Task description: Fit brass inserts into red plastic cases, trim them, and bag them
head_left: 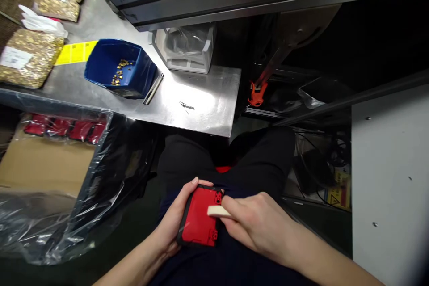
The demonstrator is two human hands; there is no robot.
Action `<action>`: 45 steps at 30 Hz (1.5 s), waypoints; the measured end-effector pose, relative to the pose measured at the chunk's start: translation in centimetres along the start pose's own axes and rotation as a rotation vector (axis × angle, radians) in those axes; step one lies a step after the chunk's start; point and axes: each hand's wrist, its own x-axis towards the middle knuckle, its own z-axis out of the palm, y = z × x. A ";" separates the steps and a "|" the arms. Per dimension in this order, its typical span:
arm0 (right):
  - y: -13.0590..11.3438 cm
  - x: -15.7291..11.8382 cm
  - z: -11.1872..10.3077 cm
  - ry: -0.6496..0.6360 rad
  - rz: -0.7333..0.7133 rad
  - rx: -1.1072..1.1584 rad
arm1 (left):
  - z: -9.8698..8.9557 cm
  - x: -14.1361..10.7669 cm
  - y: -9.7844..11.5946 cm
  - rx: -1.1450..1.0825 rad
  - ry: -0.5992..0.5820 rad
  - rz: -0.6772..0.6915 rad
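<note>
A flat red part with a black edge (200, 216) is held over my lap, tilted slightly. My left hand (172, 221) grips it along its left side, the thumb at the top left corner. My right hand (256, 219) is closed on a cream-coloured stick-like tool (217, 211), whose blunt end lies over the right half of the red face. Small red details show at the part's upper and lower right corners. The fingertips of my right hand are close to its right edge, and whether they touch it is unclear.
A metal table (214, 111) bears a blue bin (142, 76) with small brass pieces, a pen-like tool (154, 88), a grey bin (191, 65) and bags of brass pieces (36, 65). Left, a plastic-lined box (50, 161) holds several red parts. An orange-handled tool (257, 94) hangs beyond.
</note>
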 end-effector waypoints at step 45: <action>1.3 9.2 1.2 0.245 0.088 -0.119 | -3.7 1.8 3.5 -0.166 0.023 0.013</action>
